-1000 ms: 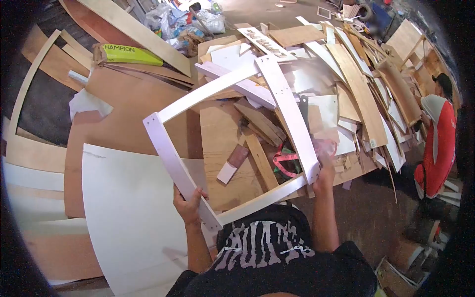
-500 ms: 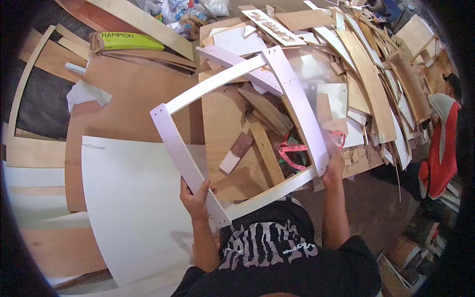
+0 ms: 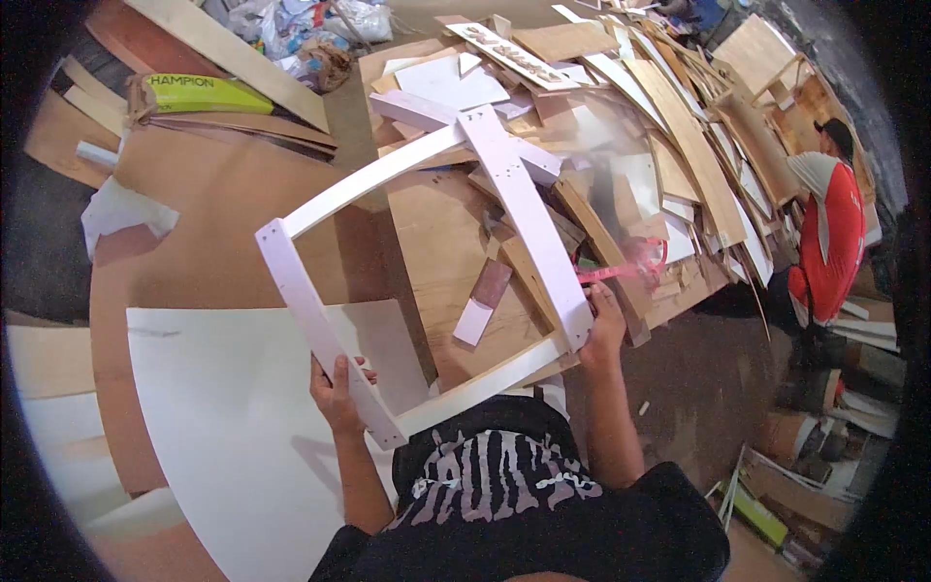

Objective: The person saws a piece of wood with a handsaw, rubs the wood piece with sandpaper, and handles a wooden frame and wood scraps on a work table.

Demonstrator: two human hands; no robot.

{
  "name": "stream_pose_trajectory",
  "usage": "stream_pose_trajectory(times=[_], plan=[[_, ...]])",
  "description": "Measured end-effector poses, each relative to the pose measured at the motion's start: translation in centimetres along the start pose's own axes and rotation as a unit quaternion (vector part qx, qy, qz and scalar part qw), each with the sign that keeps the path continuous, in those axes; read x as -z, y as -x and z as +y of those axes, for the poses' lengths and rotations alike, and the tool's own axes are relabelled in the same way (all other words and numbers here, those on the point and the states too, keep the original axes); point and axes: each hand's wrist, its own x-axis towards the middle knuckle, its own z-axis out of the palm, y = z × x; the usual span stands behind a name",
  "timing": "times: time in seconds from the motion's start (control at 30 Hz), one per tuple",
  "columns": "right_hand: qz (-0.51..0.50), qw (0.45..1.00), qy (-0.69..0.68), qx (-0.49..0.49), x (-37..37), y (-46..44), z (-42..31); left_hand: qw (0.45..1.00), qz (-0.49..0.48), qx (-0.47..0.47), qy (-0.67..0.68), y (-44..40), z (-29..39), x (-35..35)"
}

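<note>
A white four-sided wooden frame [image 3: 529, 209] is held up in front of my body, above the near edge of a plywood-topped table [image 3: 441, 233]. My left hand [image 3: 339, 393] grips its left board near the lower end, fingers wrapped round the edge. Around the lower end of the right board closes my right hand [image 3: 603, 325]. Through the frame's opening a small brown and white block [image 3: 483, 303] shows on the plywood. Beside the right board, a pink tape [image 3: 630, 267] lies among wood pieces.
Scrap boards [image 3: 684, 145] are heaped across the table's far right. A large white sheet [image 3: 223, 407] lies at the left, near a brown board [image 3: 233, 204] and a yellow-green box [image 3: 208, 94]. A person in a red and grey shirt [image 3: 832, 233] is at the right.
The view has shifted, and the held frame now sits further left over the table. More of the person at the right shows. Both my hands have kept their grip.
</note>
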Motion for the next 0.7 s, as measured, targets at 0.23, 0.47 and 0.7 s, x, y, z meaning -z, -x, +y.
stream_pose_trajectory(times=[0.23,0.47,0.7], plan=[[0.114,0.993,-0.038,0.009,-0.6,5.8,4.5,0.999,-0.03,0.021,-0.037,-4.0,0.6,3.7],[0.143,0.988,-0.039,0.044,0.0,7.0,3.1,0.995,-0.088,0.022,-0.035,-6.7,-0.5,2.6],[0.186,0.977,-0.044,0.095,2.1,5.9,0.6,0.984,-0.142,0.035,-0.097,-8.9,-1.7,-3.9]])
